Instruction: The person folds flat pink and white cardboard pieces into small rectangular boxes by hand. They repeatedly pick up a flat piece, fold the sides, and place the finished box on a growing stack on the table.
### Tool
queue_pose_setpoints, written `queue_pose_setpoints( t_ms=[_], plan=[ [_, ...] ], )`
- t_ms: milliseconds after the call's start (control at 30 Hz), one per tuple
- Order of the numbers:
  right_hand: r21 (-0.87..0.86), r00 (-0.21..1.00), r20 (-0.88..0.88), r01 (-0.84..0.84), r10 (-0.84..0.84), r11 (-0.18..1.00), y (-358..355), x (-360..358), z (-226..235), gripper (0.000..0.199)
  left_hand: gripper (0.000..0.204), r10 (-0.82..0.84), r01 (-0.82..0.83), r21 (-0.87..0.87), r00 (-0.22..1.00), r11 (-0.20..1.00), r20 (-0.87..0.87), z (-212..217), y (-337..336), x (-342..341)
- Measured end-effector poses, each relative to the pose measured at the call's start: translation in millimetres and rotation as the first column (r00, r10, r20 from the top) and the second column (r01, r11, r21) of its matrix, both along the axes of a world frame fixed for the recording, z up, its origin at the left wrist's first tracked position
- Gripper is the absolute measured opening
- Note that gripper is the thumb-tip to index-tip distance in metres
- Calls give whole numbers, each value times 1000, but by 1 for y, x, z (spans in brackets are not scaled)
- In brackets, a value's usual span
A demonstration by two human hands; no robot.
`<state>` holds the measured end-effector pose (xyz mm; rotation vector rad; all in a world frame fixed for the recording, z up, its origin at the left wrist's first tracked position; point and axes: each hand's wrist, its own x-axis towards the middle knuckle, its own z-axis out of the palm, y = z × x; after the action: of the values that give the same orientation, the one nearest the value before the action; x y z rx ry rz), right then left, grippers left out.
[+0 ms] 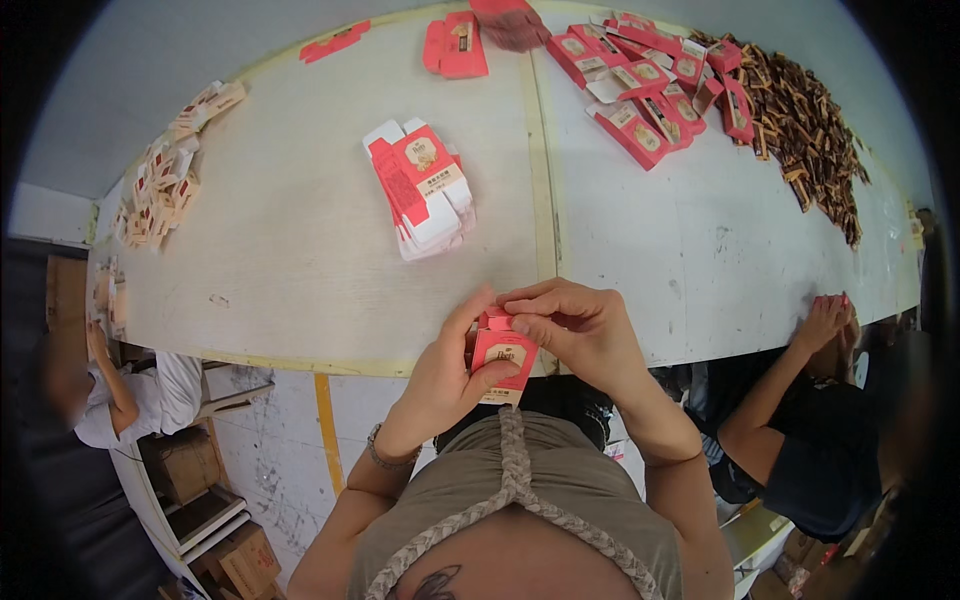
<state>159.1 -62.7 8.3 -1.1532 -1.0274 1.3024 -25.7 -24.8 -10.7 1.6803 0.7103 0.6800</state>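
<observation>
A small red and cream carton (505, 352) is held upright at the table's near edge. My left hand (455, 365) wraps round its side, the thumb pressed across the front panel. At its top, the fingers of my right hand (575, 325) pinch the red end flap; my fingers partly hide that flap. Beyond my hands lies a stack of flat, unfolded red and white cartons (425, 185) on the table.
Folded red cartons (640, 130) are heaped at the far right, beside a pile of small brown-wrapped pieces (800, 130). Cream cartons (165, 185) sit along the left edge. More flat red cartons (457, 45) lie at the back. One person (810, 420) works at right, another (130, 390) at left.
</observation>
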Motion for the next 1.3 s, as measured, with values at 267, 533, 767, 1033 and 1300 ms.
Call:
queue_pose_setpoints(
  t_ms=[267,533,767,1033,1300],
  plan=[
    [133,987,160,6,-28,991,-15,-6,0,23,50,-1,11,-82,993,997,116,-8,0,-1],
    [-94,998,25,64,-62,993,-5,1,-4,20,65,-37,60,178,991,982,-131,2,2,6],
    [-142,999,4,-51,53,988,11,9,-21,21,60,-8,46,144,968,988,-252,4,4,4],
    [-52,995,7,-100,100,994,0,2,-13,22,53,35,-34,25,999,999,-26,-13,-1,2],
    [-68,999,37,8,-5,998,0,-1,-16,20,62,-82,93,88,989,992,-122,-10,1,7]
  ],
)
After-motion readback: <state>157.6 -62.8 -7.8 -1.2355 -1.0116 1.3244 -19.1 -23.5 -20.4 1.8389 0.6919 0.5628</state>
